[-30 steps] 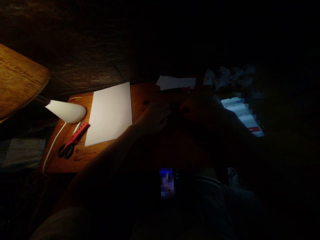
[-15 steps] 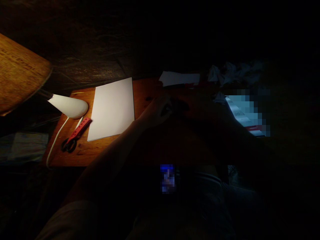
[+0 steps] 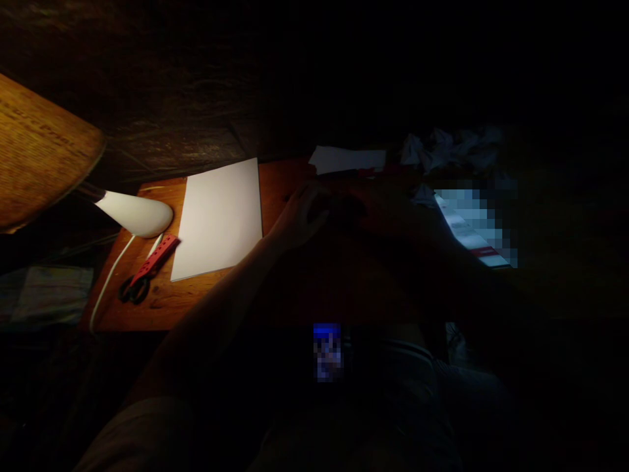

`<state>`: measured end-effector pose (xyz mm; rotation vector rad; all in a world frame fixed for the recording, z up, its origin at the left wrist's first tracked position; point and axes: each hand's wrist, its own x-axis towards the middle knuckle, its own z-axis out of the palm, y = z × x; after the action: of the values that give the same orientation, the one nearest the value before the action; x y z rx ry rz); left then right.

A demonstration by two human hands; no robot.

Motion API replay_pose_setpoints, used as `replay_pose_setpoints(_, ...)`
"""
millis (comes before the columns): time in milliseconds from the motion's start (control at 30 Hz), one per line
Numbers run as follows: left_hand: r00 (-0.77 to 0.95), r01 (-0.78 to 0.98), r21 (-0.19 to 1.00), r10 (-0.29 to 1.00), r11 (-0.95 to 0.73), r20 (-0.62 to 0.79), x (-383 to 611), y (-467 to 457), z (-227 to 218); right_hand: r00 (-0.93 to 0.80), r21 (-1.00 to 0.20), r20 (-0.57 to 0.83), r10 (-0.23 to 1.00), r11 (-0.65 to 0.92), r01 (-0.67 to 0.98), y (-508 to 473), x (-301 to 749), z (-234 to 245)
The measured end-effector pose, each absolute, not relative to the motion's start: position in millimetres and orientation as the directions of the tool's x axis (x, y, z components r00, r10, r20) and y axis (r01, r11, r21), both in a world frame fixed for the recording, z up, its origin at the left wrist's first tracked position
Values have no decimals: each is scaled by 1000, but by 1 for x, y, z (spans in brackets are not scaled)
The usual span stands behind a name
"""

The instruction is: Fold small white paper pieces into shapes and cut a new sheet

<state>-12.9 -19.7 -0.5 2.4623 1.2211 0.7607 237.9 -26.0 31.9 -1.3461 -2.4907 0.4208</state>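
Observation:
The scene is very dark. My left hand (image 3: 299, 219) rests over the middle of a wooden table (image 3: 275, 180), its fingers curled round something small and dark that I cannot make out. My right hand (image 3: 388, 213) lies in deep shadow just to the right, close to the left one; its fingers do not show clearly. A white sheet of paper (image 3: 219, 219) lies flat to the left of my left hand.
A white lamp (image 3: 135, 215) with a cord lights the table's left end. Red-handled scissors (image 3: 146, 269) lie beside it. A smaller white paper (image 3: 348, 159) and crumpled papers (image 3: 449, 147) sit at the back. A lit screen (image 3: 472, 226) glows at right.
My left hand's fingers have shifted slightly around the dark thing, first a little up and right, then spreading more. The view has wobbled slightly. Everything on the table has stayed in place.

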Motion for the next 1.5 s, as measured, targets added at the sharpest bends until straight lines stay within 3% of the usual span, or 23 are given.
replay_pose_setpoints(233, 475, 533, 606, 802, -590, 362, -12, -19, -3, -445, -406, 152, 883, 466, 786, -32, 232, 42)
replay_pose_setpoints(400, 457, 518, 645, 819, -561, 346, -13, -18, -10, -476, -439, 170, 863, 499, 747, -34, 228, 44)
replay_pose_setpoints(533, 419, 436, 685, 805, -584, 420, -11, -21, -12, -489, -444, 186, 852, 517, 732, -34, 225, 43)
replay_pose_setpoints(833, 328, 471, 669, 818, -575, 473, -3, -27, -8, -463, -429, 209, 862, 506, 749, -41, 217, 46)
replay_pose_setpoints(1033, 413, 486, 610, 780, -626, 471, -6, -23, -4, -447, -468, 213, 869, 492, 734, -41, 214, 45)
replay_pose_setpoints(1500, 277, 211, 823, 840, -527, 467, -4, -19, -11, -452, -544, 400, 797, 603, 583, -30, 227, 30)
